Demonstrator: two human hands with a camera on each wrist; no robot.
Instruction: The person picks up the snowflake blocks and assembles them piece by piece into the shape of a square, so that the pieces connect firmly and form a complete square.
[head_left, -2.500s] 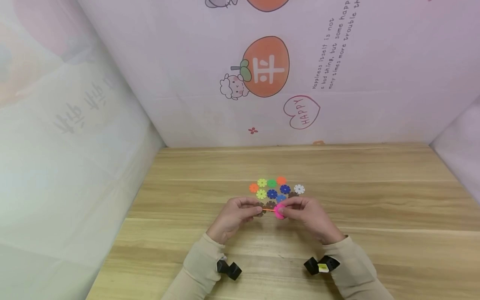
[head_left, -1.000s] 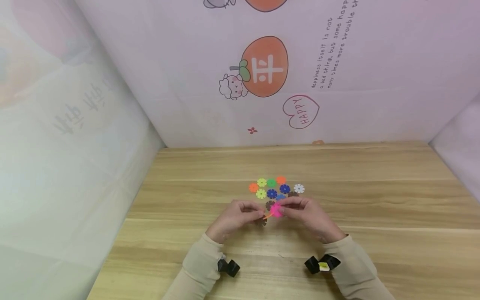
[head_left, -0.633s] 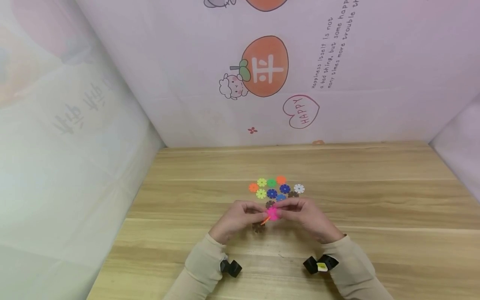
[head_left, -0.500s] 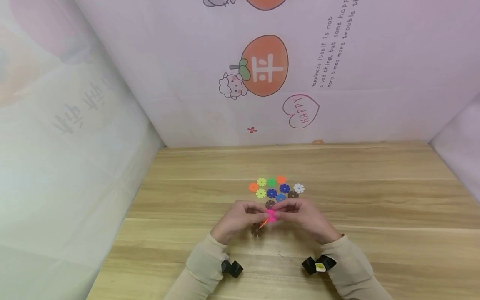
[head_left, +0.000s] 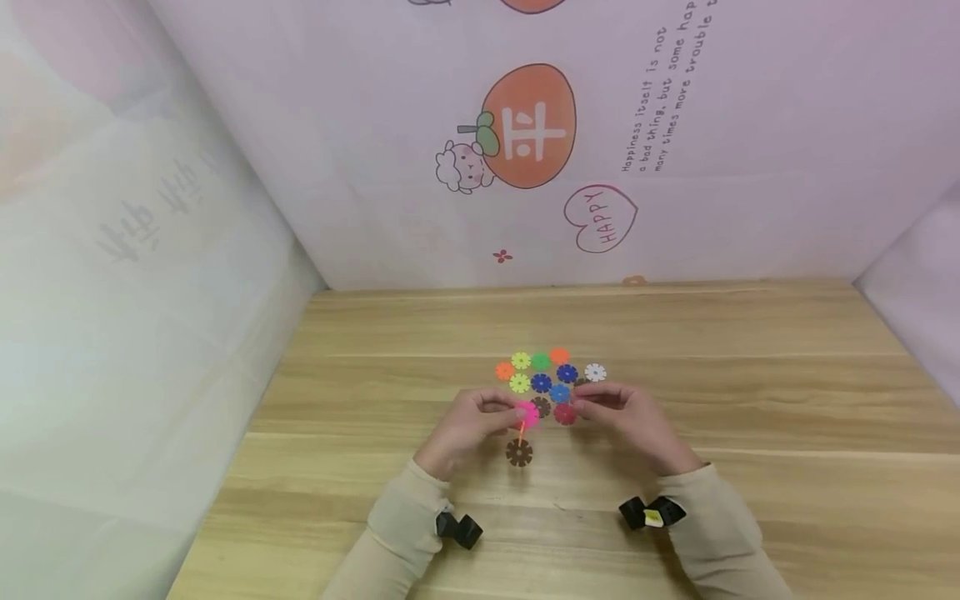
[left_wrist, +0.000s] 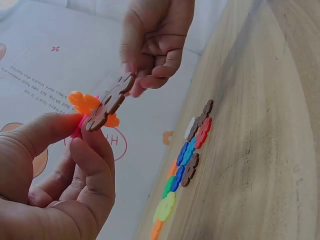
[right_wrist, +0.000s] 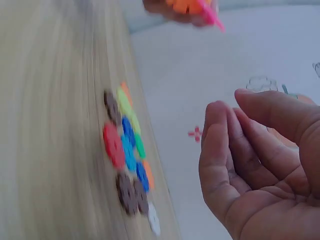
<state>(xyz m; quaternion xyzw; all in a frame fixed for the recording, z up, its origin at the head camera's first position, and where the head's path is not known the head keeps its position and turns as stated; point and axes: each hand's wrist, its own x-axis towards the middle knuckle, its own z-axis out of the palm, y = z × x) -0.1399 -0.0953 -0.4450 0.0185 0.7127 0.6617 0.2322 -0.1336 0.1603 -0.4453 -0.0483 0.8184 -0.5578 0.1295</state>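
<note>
My left hand pinches a pink snowflake disc between thumb and fingers. Slotted to it is an orange disc, seen edge-on in the head view. A brown disc is joined to the orange one and hangs nearest me. In the left wrist view, the orange disc stands crosswise to the brown disc. My right hand has let its fingers curl loosely, with a gap between thumb and fingertips and nothing held. Close by its fingers, a red disc lies on the table.
Several loose discs lie in a cluster beyond my hands: yellow, green, dark blue, light blue, white, orange and brown. The wooden table ends at a printed cloth wall.
The pink disc passed from my right fingers to my left. The joined discs turned so the brown one points toward me. My right hand let go and moved right, baring the red disc.
</note>
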